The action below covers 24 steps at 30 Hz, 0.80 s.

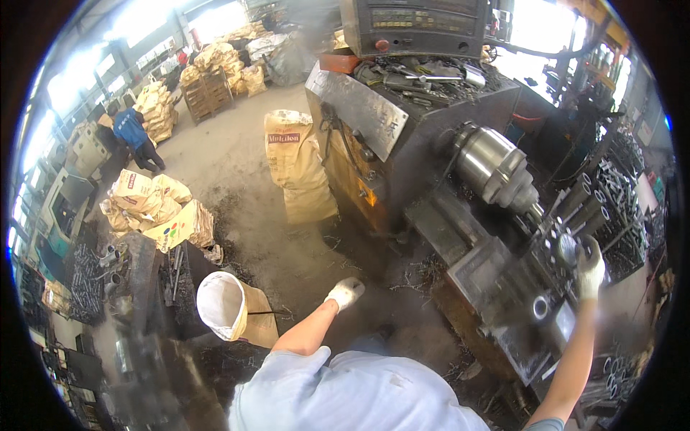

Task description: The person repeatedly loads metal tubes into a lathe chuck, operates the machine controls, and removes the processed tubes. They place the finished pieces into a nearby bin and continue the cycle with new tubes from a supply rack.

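My left hand [345,294], in a white work glove, hangs over the floor with its fingers curled; whether something small is inside cannot be told. At the right, my gloved right hand [591,266] is raised at the tool post [567,249] of a metal lathe, close to or touching it; the fingers' grip is partly hidden. Beyond it, the lathe's shiny steel chuck [491,161] points toward the tool post. A short metal tube [540,307] lies on the lathe near my right forearm. An open woven sack [221,306] with a white lining stands left of my left hand.
A tall filled sack [299,167] stands by the lathe's headstock. Stacked sacks [153,202] and metal tubes [110,269] lie at the left. Many metal rods [625,215] fill the far right. Metal shavings litter the floor. A person in blue [132,132] bends over at the upper left.
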Motion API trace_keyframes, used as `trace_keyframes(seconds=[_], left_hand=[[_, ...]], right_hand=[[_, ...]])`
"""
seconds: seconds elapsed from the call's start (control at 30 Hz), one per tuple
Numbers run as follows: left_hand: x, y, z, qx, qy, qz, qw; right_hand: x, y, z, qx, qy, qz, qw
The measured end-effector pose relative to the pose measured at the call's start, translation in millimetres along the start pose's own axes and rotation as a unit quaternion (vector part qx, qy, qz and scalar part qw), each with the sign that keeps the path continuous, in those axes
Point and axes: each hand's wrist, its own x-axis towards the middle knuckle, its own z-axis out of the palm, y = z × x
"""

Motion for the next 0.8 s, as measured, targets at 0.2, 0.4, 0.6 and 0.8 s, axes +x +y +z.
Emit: trace_keyframes(seconds=[0.2, 0.4, 0.6, 0.8], left_hand=[[123, 27, -55, -0.173, 0.225, -0.023, 0.958], [154, 98, -118, -0.140, 0.324, -0.032, 0.935], [160, 98, -126, -0.039, 0.335, 0.045, 0.940], [169, 109, -119, 0.063, 0.299, 0.069, 0.950]], right_hand=[[3, -10, 46, 0.045, 0.018, 0.029, 0.998], [-21, 22, 43, -0.057, 0.031, -0.037, 0.997], [-22, -16, 38, 0.041, 0.009, 0.028, 0.999], [-30, 35, 55, 0.173, 0.037, 0.054, 0.983]])
